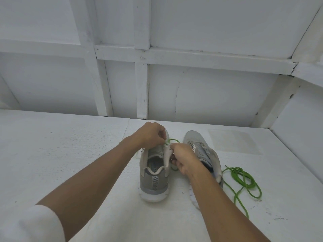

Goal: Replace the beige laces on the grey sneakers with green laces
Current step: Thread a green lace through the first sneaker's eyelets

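Note:
Two grey sneakers stand side by side on the white surface, heels toward me. Over the left sneaker (153,179), my left hand (152,135) pinches a green lace (172,140) near the front eyelets. My right hand (181,158) grips the right side of that sneaker's upper, fingers curled round the eyelet edge, and a bit of green lace shows below it. The right sneaker (201,145) lies partly hidden behind my right forearm. A second green lace (243,179) lies in a loose coil to its right.
The white foam-like surface (70,154) stretches to both sides. A white panelled wall (157,84) rises just behind the sneakers, and another wall closes the right side. A pale lace or sole edge (194,199) shows under my right forearm.

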Action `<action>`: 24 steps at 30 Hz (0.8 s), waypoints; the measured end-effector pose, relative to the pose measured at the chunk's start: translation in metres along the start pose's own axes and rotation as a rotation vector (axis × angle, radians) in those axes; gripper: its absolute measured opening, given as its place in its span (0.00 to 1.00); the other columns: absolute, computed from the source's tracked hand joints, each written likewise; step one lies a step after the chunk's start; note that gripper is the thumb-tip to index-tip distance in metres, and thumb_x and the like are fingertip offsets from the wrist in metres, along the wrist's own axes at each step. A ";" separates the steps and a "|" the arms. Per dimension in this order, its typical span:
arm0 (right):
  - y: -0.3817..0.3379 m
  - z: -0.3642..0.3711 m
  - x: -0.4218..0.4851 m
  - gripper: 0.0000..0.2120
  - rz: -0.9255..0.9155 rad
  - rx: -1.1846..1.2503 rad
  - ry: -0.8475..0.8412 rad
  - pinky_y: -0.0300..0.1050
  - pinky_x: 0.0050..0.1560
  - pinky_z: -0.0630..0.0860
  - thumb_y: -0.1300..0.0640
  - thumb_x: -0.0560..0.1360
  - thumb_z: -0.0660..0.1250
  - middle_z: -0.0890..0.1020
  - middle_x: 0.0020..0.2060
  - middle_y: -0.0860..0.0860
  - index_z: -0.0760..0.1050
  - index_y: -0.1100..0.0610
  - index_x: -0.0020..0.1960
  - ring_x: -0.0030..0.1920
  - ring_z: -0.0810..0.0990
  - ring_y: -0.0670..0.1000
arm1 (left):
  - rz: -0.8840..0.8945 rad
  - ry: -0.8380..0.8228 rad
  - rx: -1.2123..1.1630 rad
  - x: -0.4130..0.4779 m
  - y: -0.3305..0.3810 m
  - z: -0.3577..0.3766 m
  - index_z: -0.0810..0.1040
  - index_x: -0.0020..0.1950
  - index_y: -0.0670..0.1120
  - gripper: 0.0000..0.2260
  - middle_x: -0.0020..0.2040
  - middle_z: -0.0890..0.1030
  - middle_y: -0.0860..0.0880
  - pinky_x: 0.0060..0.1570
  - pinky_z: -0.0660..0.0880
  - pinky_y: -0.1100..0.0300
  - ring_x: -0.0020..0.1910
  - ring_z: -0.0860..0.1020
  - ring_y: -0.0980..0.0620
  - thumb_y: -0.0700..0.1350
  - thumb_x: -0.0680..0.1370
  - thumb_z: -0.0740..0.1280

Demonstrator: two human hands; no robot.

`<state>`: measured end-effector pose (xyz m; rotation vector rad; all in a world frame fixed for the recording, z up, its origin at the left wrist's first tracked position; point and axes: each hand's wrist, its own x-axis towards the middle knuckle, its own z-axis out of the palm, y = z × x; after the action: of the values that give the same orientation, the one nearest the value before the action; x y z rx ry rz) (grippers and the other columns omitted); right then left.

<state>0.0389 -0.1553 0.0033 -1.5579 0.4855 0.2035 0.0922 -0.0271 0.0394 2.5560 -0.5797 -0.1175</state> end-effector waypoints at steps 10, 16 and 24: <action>0.006 -0.002 0.014 0.10 0.020 -0.046 0.057 0.47 0.36 0.66 0.66 0.73 0.57 0.72 0.34 0.57 0.72 0.57 0.36 0.32 0.68 0.52 | 0.017 -0.037 0.033 0.003 0.005 0.000 0.81 0.45 0.49 0.04 0.38 0.76 0.59 0.41 0.72 0.65 0.43 0.76 0.56 0.41 0.72 0.69; -0.009 -0.003 0.013 0.11 -0.048 -0.316 -0.030 0.44 0.35 0.75 0.60 0.76 0.56 0.79 0.40 0.58 0.77 0.57 0.44 0.37 0.76 0.54 | 0.021 -0.068 0.058 0.007 0.009 0.005 0.78 0.42 0.51 0.03 0.40 0.77 0.56 0.43 0.73 0.62 0.44 0.76 0.54 0.43 0.72 0.69; -0.032 -0.014 0.007 0.11 -0.182 -0.551 -0.055 0.45 0.33 0.74 0.61 0.78 0.59 0.84 0.45 0.62 0.80 0.63 0.49 0.38 0.81 0.58 | -0.110 0.178 0.014 -0.019 -0.008 0.005 0.79 0.53 0.53 0.11 0.56 0.79 0.55 0.61 0.70 0.49 0.58 0.74 0.52 0.52 0.73 0.73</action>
<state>0.0567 -0.1705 0.0303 -2.1169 0.2491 0.2522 0.0767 -0.0150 0.0311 2.5774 -0.3741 0.0757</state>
